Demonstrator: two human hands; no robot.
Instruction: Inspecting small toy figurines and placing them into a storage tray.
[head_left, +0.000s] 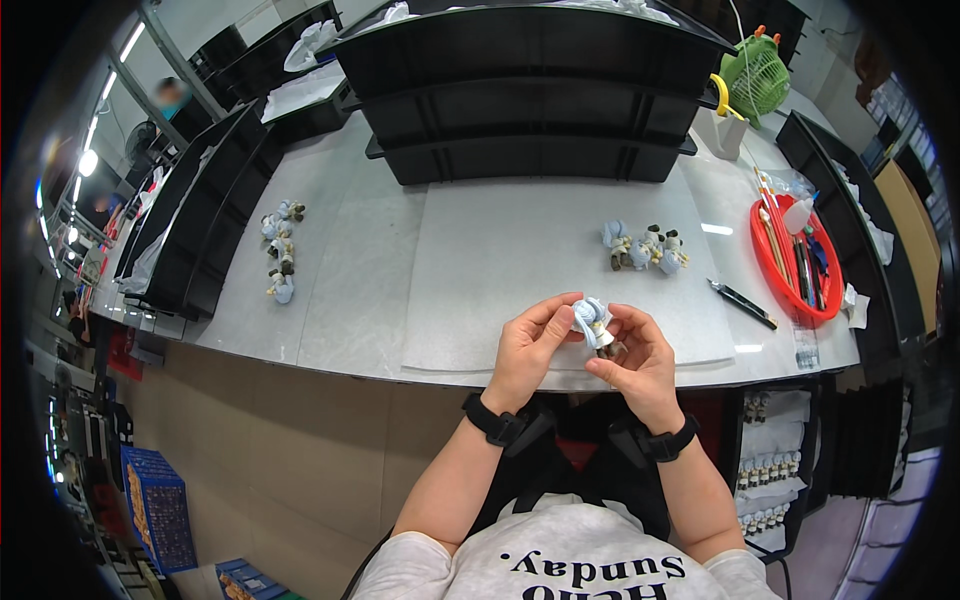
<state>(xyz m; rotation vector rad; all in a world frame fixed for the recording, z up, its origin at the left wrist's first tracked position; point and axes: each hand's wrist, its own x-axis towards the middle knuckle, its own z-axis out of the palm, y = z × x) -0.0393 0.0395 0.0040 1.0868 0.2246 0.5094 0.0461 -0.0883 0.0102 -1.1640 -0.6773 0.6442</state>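
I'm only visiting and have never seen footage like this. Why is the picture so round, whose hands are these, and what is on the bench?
There is no machine here: a person wears a wide-angle camera on the head, looking down, so straight edges bend toward the rim. The forearms coming up from below are that person's own. The left hand and right hand together hold one small pale blue figurine between the fingers above the grey table. More such figurines lie in a group ahead and another group to the left. A black pen and a red tray of tools sit to the right, black stacked trays behind, and a green fan beyond.
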